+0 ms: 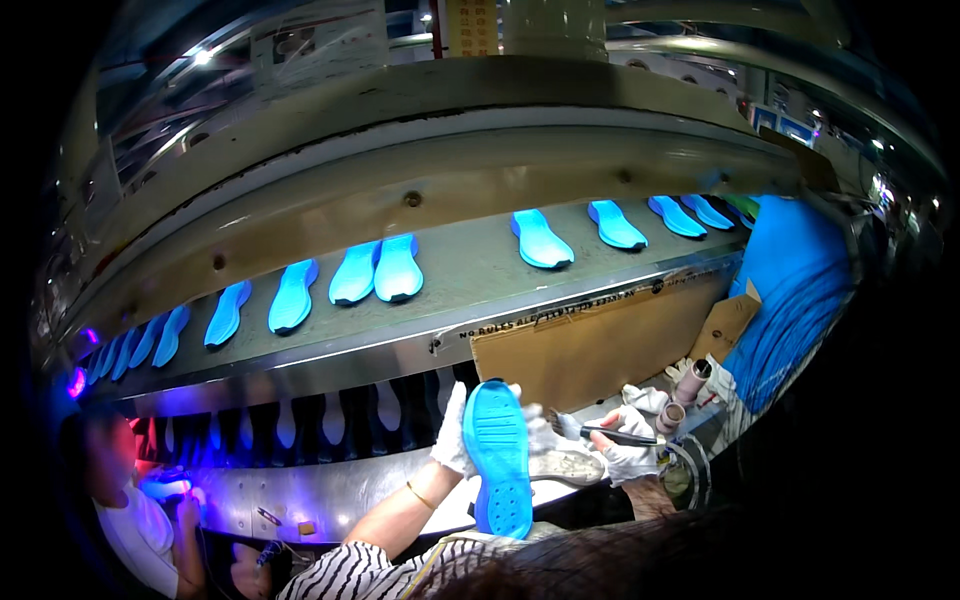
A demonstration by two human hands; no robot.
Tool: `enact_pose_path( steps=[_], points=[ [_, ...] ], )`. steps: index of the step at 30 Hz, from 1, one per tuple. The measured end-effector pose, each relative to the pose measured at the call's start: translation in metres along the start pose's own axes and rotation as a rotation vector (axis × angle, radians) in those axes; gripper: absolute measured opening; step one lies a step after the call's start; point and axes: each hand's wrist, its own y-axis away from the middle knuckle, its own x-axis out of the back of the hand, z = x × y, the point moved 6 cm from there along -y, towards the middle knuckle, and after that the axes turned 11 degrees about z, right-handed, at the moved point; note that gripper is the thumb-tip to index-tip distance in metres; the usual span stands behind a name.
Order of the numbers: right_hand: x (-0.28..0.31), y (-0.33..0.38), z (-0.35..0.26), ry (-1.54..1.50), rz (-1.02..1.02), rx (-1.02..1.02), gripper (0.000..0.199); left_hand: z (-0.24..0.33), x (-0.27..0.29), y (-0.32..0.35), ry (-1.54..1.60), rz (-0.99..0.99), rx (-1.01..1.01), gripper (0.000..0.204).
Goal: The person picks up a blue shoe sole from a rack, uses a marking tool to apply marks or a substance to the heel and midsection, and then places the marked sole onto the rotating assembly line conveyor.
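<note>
Left grip (pixel 454 437), white-gloved, pinching curvy, ridged, dimpled blue sole (pixel 497 445); right grip (pixel 630 455) pinching slim black-handled brush (pixel 632 438).

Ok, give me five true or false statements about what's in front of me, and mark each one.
1. Your left hand holds a blue sole. True.
2. Your right hand holds scissors. False: it holds a brush with a black handle.
3. The row of soles on the grey surface is red. False: they are blue.
4. A brown cardboard panel stands beyond your hands. True.
5. Another person is at the far right. False: they are at the lower left.
</note>
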Motion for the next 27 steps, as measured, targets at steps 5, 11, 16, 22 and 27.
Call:
enact_pose_path(
  steps=[5, 11, 16, 22, 27],
  points=[
    [-0.048, 0.003, -0.035, -0.034, -0.124, 0.048, 0.018, -0.022, 0.013, 0.000, 0.211, 0.119, 0.052, 0.077],
    [-0.038, -0.013, -0.030, 0.126, 0.091, 0.088, 0.016, -0.051, 0.002, -0.021, 0.018, 0.158, -0.279, 0.066],
    [-0.069, 0.011, -0.049, 0.146, -0.046, 0.305, 0.016, -0.042, 0.060, -0.032, -0.103, 0.229, -0.356, 0.066],
    [-0.062, 0.018, -0.041, -0.073, -0.065, -0.007, 0.014, -0.040, 0.063, -0.025, -0.122, 0.241, -0.282, 0.070],
    [-0.078, 0.046, -0.004, -0.398, -0.196, -0.447, 0.022, -0.027, 0.031, -0.009, -0.156, 0.005, -0.215, 0.083]
  ],
)
